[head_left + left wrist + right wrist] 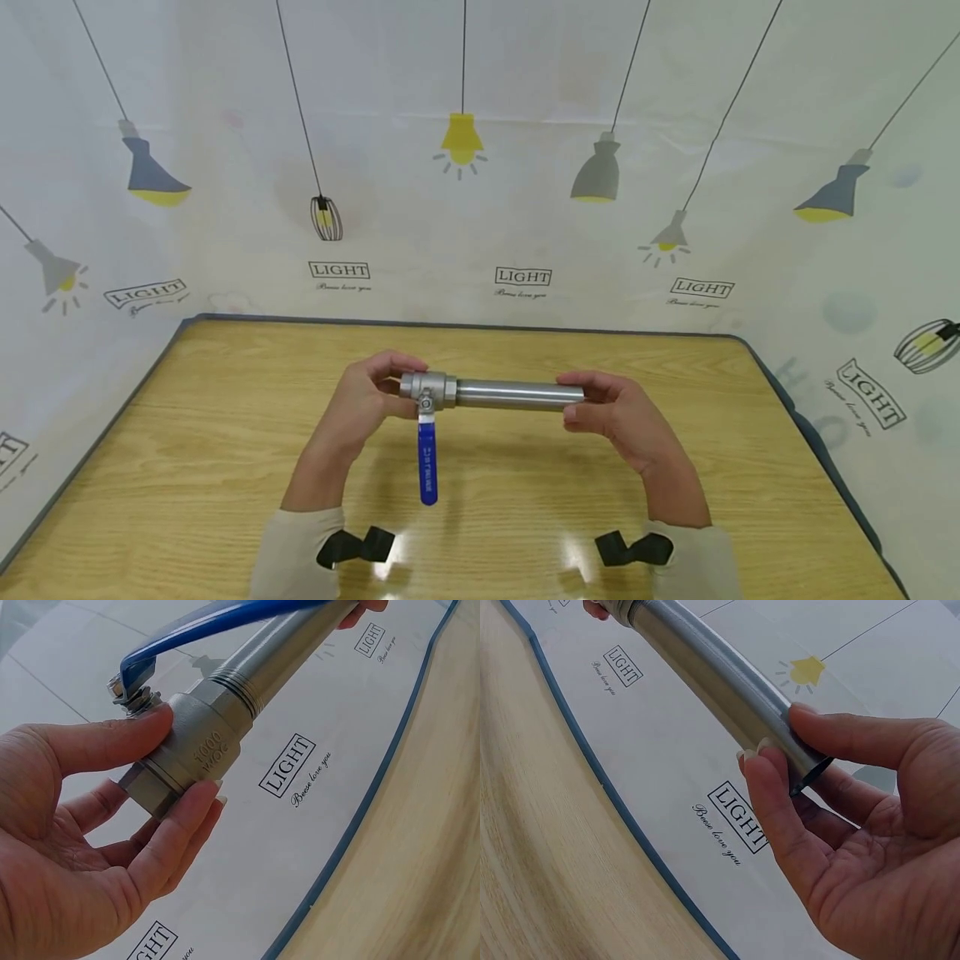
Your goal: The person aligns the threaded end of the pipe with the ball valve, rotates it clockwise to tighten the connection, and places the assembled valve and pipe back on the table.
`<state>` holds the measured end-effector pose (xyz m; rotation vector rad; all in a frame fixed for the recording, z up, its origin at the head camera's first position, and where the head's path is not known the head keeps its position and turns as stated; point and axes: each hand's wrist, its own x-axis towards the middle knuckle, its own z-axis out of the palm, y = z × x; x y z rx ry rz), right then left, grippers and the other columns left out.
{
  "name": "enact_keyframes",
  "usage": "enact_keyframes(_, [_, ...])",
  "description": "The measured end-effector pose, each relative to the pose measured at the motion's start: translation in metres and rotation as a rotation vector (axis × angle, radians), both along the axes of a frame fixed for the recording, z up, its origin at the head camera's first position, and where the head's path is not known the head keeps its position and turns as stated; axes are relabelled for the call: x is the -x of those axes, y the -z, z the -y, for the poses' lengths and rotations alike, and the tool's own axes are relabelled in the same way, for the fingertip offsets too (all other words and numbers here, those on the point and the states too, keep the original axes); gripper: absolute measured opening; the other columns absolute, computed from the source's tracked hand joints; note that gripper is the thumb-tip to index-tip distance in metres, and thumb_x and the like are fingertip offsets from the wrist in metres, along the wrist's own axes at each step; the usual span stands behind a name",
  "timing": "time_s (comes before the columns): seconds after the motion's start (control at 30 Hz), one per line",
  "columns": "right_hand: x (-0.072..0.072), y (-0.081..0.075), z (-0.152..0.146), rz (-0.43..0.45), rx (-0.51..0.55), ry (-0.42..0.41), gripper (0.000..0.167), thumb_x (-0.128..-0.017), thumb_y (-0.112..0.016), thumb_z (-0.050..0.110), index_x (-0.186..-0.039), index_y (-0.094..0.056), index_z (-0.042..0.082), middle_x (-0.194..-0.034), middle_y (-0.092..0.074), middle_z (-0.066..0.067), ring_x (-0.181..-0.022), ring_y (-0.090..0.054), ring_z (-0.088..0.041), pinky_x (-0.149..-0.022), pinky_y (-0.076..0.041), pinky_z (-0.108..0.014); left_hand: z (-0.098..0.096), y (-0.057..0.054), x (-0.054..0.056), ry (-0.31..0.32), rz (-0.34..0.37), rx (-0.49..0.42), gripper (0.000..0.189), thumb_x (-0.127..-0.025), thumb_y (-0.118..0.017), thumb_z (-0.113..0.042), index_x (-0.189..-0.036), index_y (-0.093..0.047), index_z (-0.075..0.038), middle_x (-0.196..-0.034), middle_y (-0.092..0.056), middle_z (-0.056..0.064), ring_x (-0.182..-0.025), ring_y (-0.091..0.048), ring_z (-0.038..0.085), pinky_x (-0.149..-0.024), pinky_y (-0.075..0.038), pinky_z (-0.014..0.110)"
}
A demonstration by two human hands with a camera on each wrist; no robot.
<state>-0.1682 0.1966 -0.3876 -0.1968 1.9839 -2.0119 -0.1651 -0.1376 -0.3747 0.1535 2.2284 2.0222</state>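
Note:
A metal ball valve (428, 385) with a blue lever handle (427, 462) is joined to a straight steel pipe (513, 395), and the two are held level above the table. My left hand (361, 406) pinches the valve body at its free end, thumb on the near side close to the lever's stem. Raised lettering shows on the body (196, 750) in the left wrist view, and a few threads (238, 684) are exposed where the pipe enters. At the other end, my right hand (617, 417) grips the pipe between thumb and fingers beside its open mouth (810, 778).
Below the hands lies a wood-grain table (225, 442) with a dark edge strip (465, 325). A pale curtain (405, 275) printed with lamps and lettering surrounds it on the far side and both flanks. Black straps (356, 547) sit at both sleeve cuffs.

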Motion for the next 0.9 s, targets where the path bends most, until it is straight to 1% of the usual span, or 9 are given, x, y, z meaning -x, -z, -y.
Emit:
enact_keyframes(0.17, [-0.0009, 0.0011, -0.0012, 0.000, -0.002, -0.009, 0.042, -0.085, -0.071, 0.005, -0.125, -0.059, -0.004, -0.107, -0.064, -0.005, -0.080, -0.066, -0.019, -0.079, -0.057, -0.035, -0.0005, 0.0004, -0.0006, 0.005, -0.009, -0.002, 0.045, -0.071, -0.070, 0.015, -0.114, -0.063, 0.003, -0.112, -0.058, 0.018, -0.092, -0.058, 0.028, -0.075, -0.055, 0.037])
enact_keyframes(0.33, [-0.0018, 0.0006, -0.0015, 0.011, 0.011, -0.008, 0.039, -0.087, -0.070, 0.007, -0.123, -0.061, -0.001, -0.107, -0.064, -0.005, -0.081, -0.066, -0.020, -0.080, -0.056, -0.035, -0.0009, 0.0005, -0.0013, 0.006, -0.009, -0.003, 0.044, -0.071, -0.071, 0.014, -0.113, -0.064, 0.002, -0.111, -0.059, 0.018, -0.092, -0.058, 0.027, -0.075, -0.055, 0.037])
enact_keyframes(0.5, [-0.0019, -0.0017, -0.0014, 0.013, 0.058, -0.024, 0.030, -0.091, -0.066, 0.009, -0.120, -0.064, 0.001, -0.107, -0.063, -0.006, -0.085, -0.067, -0.020, -0.082, -0.056, -0.035, -0.0008, 0.0012, -0.0011, 0.014, -0.010, -0.005, 0.044, -0.070, -0.071, 0.015, -0.112, -0.063, 0.002, -0.113, -0.058, 0.018, -0.094, -0.057, 0.028, -0.075, -0.055, 0.037])
enact_keyframes(0.7, [-0.0017, -0.0038, -0.0004, 0.021, 0.082, -0.026, 0.034, -0.092, -0.065, 0.009, -0.123, -0.061, -0.005, -0.106, -0.064, -0.005, -0.086, -0.067, -0.017, -0.079, -0.057, -0.033, -0.0006, 0.0011, -0.0008, 0.018, -0.006, -0.002, 0.045, -0.070, -0.070, 0.015, -0.113, -0.063, 0.001, -0.114, -0.057, 0.017, -0.095, -0.056, 0.029, -0.076, -0.055, 0.038])
enact_keyframes(0.8, [-0.0020, -0.0038, -0.0012, 0.019, 0.075, -0.024, 0.035, -0.090, -0.067, 0.008, -0.123, -0.061, -0.002, -0.109, -0.063, -0.005, -0.087, -0.065, -0.016, -0.078, -0.057, -0.032, -0.0004, 0.0006, -0.0003, 0.019, -0.005, -0.002, 0.046, -0.070, -0.070, 0.015, -0.112, -0.064, 0.000, -0.114, -0.057, 0.015, -0.096, -0.056, 0.029, -0.076, -0.055, 0.039])
enact_keyframes(0.9, [-0.0021, -0.0033, -0.0025, 0.001, 0.066, -0.033, 0.037, -0.087, -0.068, 0.004, -0.123, -0.062, 0.002, -0.114, -0.061, -0.005, -0.091, -0.063, -0.017, -0.080, -0.057, -0.033, -0.0001, 0.0003, 0.0002, 0.020, -0.012, 0.001, 0.045, -0.070, -0.070, 0.015, -0.112, -0.064, -0.001, -0.114, -0.057, 0.015, -0.096, -0.057, 0.029, -0.076, -0.055, 0.039])
